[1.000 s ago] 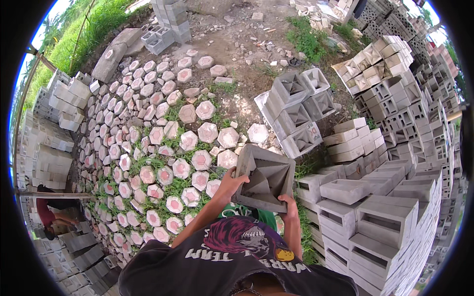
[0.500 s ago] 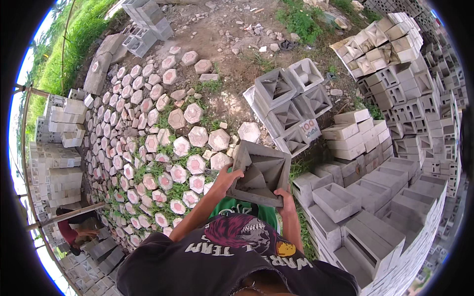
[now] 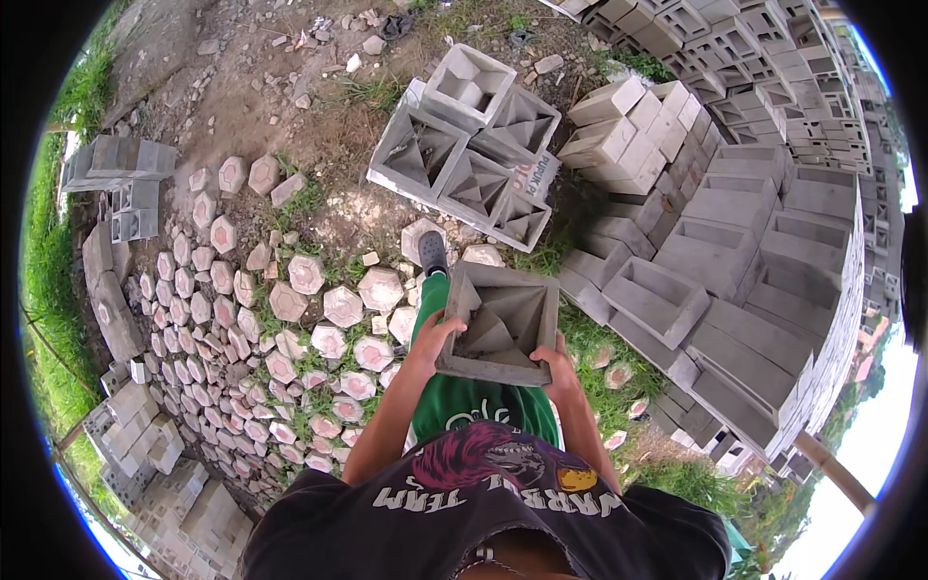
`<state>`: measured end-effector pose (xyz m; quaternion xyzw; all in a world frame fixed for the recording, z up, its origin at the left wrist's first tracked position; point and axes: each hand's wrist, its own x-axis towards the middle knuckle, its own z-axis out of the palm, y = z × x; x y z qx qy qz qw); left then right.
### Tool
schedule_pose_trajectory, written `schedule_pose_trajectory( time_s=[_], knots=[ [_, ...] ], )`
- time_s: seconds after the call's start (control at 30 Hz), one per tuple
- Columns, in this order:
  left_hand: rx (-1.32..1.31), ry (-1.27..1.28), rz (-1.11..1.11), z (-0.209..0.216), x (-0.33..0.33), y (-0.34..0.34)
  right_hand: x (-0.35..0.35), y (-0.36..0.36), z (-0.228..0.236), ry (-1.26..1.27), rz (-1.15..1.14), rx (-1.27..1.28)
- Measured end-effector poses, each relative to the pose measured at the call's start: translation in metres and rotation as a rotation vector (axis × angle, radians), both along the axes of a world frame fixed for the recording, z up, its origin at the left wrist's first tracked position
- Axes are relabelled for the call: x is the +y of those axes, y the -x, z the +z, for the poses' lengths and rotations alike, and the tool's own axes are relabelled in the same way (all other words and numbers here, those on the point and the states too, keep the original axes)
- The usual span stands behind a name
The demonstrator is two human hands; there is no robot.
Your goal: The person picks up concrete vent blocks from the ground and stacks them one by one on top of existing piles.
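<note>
Carrying a square grey concrete vent block at waist height, the person grips it by its near corners: the left hand clamps fingers over the left edge, and the right hand closes on the lower right corner. The block is tilted, its recessed pyramid face turned upward, above the green shorts and a dark shoe. Risk: the hold sits at one end only, so the far end could dip and slide out of the fingers, probably onto the foot. Risk: the hexagonal pavers lie loose with grass between them, so a step there could turn the ankle. Ahead, a cluster of matching vent blocks rests on bare soil; one carries a pale rectangular label with dark print on its side wall. Stacked hollow blocks stand to the right.
</note>
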<state>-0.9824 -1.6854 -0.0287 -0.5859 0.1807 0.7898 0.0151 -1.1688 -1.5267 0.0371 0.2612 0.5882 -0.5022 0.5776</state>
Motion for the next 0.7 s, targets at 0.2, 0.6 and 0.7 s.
schedule_pose_trajectory(
  time_s=[0.2,0.6,0.7],
  knots=[
    [0.035,-0.152,-0.216,-0.053,-0.083,0.046,-0.039,0.009,-0.075,-0.063,-0.101,0.089],
    [-0.04,-0.349,0.096,-0.242,-0.101,0.07,-0.121,0.072,-0.251,-0.171,-0.034,0.298],
    [-0.206,-0.378,0.126,-0.255,-0.08,0.11,-0.14,0.089,-0.271,-0.163,-0.057,0.363]
  ],
)
